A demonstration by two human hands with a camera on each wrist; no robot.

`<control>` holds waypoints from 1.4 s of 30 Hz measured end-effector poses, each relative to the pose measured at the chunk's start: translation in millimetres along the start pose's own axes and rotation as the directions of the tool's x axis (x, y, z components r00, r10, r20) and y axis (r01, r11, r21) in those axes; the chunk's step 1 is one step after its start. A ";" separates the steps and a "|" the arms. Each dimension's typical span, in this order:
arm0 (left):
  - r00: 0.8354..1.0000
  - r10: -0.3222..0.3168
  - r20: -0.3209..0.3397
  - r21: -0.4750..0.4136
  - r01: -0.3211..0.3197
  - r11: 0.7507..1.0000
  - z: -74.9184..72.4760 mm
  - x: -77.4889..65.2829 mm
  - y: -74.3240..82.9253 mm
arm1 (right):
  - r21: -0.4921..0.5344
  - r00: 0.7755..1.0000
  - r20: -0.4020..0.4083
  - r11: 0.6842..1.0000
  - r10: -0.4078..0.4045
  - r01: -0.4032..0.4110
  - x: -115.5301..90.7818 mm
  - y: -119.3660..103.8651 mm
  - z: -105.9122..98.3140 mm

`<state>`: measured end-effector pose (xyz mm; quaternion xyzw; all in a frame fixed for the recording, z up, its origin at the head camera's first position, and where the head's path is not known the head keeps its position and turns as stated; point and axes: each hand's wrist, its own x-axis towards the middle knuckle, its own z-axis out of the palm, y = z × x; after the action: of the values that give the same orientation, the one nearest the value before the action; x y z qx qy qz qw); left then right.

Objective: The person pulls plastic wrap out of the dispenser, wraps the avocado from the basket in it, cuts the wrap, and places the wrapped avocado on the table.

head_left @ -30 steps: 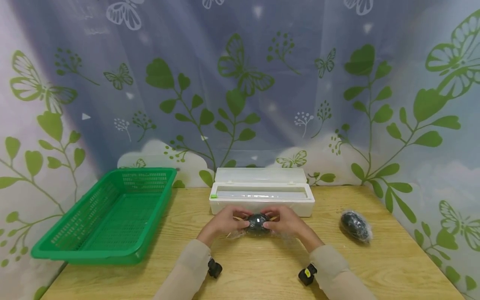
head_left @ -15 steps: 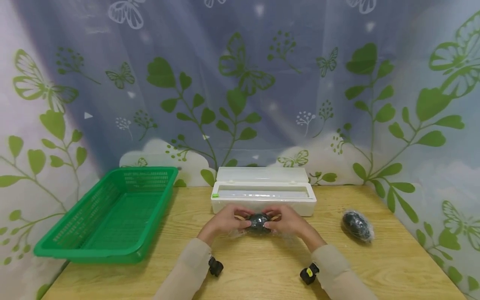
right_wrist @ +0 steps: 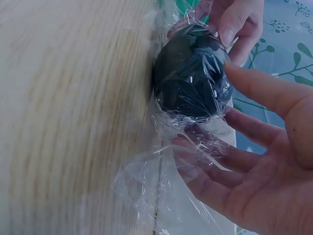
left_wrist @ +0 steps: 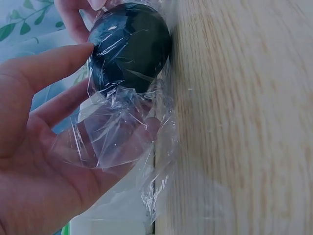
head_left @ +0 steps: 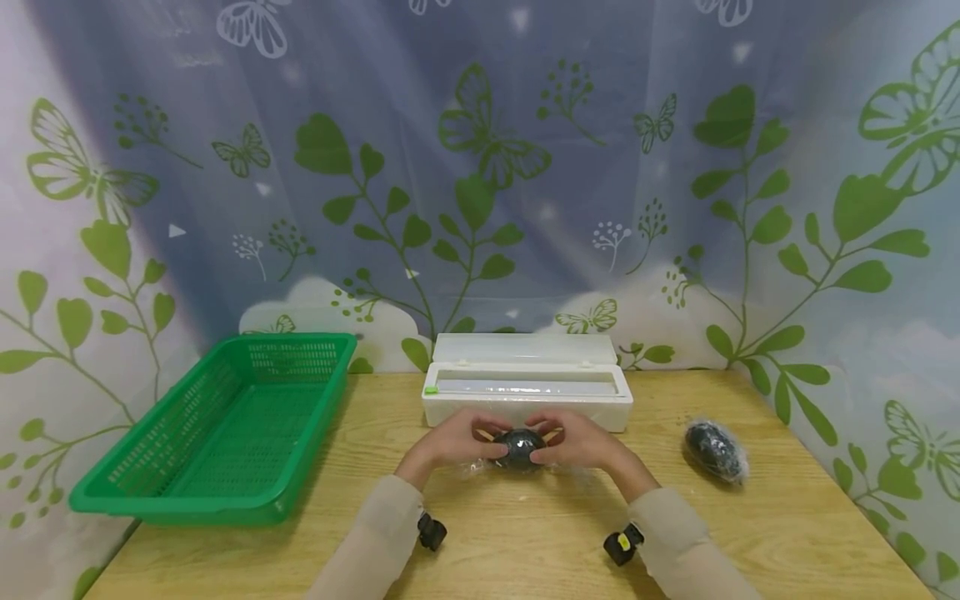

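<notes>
A dark, glossy oval object [head_left: 519,451] lies on the table in front of the white box, with clear cling film [left_wrist: 110,132] around it. My left hand [head_left: 457,439] holds its left end, thumb on the near side and fingers behind. My right hand [head_left: 577,442] grips the opposite end in the same way. Loose film spreads over the left fingers in the left wrist view. More crumpled film [right_wrist: 142,181] hangs from the right end in the right wrist view, partly covering the right fingers.
Just behind the hands stands a white cling film dispenser [head_left: 525,412], its lid raised and a roll inside. To the left is a green plastic basket [head_left: 180,508]. Another dark oval object [head_left: 712,450] wrapped in film lies at the right on the wooden table [head_left: 517,550].
Both hands keep hold of the dark oval object at its ends. Hands and object have shifted very slightly right in the head view, along with the surroundings.
</notes>
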<state>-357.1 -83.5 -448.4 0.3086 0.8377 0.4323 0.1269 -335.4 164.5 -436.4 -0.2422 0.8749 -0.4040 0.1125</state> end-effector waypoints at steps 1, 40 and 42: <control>1.000 0.003 0.003 -0.006 -0.003 1.000 -0.2 0.0 0.1 | 0.000 1.000 0.003 1.000 -0.001 0.001 -0.5 -0.3 -0.5; 0.997 0.048 -0.057 -0.003 -0.048 0.999 -53.9 -28.6 10.9 | -0.042 0.996 -0.022 0.996 -0.084 0.083 -17.3 -13.1 -31.8; 0.994 0.029 -0.104 0.005 -0.029 1.000 -59.7 -32.6 9.9 | -0.031 0.996 -0.022 0.996 -0.083 0.083 -18.4 -13.1 -33.4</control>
<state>-356.3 -138.1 -406.8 0.2982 0.8394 0.4480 0.0764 -328.4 188.4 -404.7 -0.2753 0.8713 -0.3980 0.0818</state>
